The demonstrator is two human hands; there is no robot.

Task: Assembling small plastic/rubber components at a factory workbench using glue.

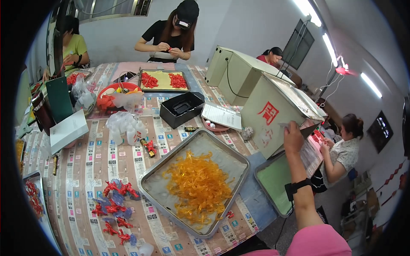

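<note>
My right hand is raised at the right, beside the front edge of a pale grey metal box with a red character on it. Its fingers are bent together; a thin pale edge shows at the fingertips, too small to name. Right behind the hand is a dark flap. My left hand is out of sight. In front of me a metal tray holds a heap of translucent orange plastic pieces. Left of it lie several small red figures with bluish parts.
A green-lined tray sits below the box. Farther back are a black bin, an open booklet, plastic-wrapped bottles and a tray of red pieces. Co-workers sit around the table, one opposite me.
</note>
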